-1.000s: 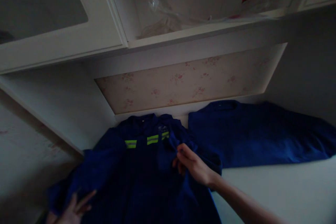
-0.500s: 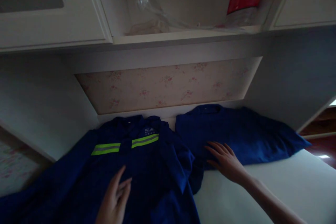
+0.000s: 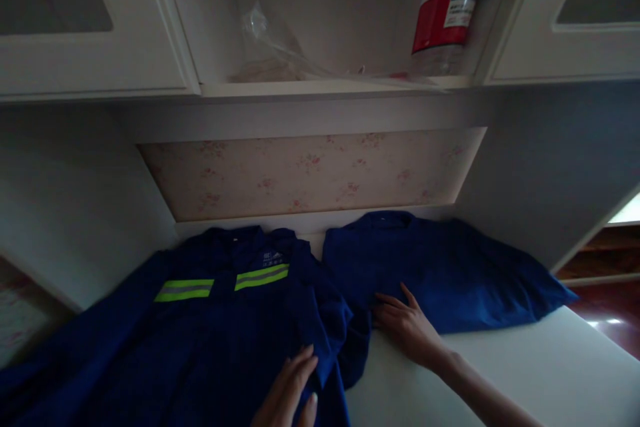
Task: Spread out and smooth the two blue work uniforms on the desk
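A dark blue work jacket [image 3: 200,340] with yellow-green and grey reflective strips lies spread face up on the white surface, its right-side sleeve [image 3: 323,327] folded in over the front. Beside it on the right lies a second dark blue garment [image 3: 430,273], folded, with its collar towards the wall. My left hand [image 3: 290,390] is over the jacket near that folded sleeve, fingers stretched out and apart from the thumb, holding nothing I can see. At the lower left edge of the folded garment, my right hand [image 3: 407,330] rests with its fingers spread on the cloth.
Above hangs a white cabinet with an open shelf [image 3: 330,87], holding a clear plastic bag [image 3: 280,47] and a bottle with a red and white label [image 3: 443,20]. Side panels flank the white surface [image 3: 480,360]. Flowered wallpaper [image 3: 310,173] shows behind.
My left hand has moved right, towards the jacket's folded sleeve. My right hand has come slightly left and down to the folded garment's lower edge. The view has shifted a little.
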Action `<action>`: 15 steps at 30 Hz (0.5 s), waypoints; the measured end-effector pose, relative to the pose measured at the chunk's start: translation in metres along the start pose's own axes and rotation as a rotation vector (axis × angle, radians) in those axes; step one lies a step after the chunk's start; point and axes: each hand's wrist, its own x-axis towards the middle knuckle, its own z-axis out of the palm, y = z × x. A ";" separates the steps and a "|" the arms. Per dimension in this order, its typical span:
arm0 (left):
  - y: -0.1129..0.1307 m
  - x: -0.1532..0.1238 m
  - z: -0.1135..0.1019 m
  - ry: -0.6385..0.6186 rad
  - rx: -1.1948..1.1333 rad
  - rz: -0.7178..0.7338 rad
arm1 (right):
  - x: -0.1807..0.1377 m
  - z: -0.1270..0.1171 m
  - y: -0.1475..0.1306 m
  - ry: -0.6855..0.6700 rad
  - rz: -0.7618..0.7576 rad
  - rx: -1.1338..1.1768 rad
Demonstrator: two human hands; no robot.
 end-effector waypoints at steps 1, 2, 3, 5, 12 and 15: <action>0.001 0.007 -0.004 -0.045 0.029 0.033 | 0.002 0.001 0.004 0.091 0.055 0.050; 0.003 0.013 -0.007 -0.104 0.048 0.052 | 0.006 0.001 0.008 0.192 0.122 0.105; 0.004 0.020 -0.008 -0.172 0.058 0.044 | 0.011 -0.001 0.014 0.296 0.200 0.156; 0.005 0.030 -0.004 -0.325 0.056 -0.049 | 0.022 -0.014 0.027 0.490 0.373 0.215; 0.002 0.054 0.023 -0.557 -0.105 -0.347 | 0.020 -0.110 0.034 0.747 0.531 0.255; 0.003 0.065 0.021 -0.502 -0.410 -0.531 | -0.011 -0.130 -0.002 0.666 0.377 0.271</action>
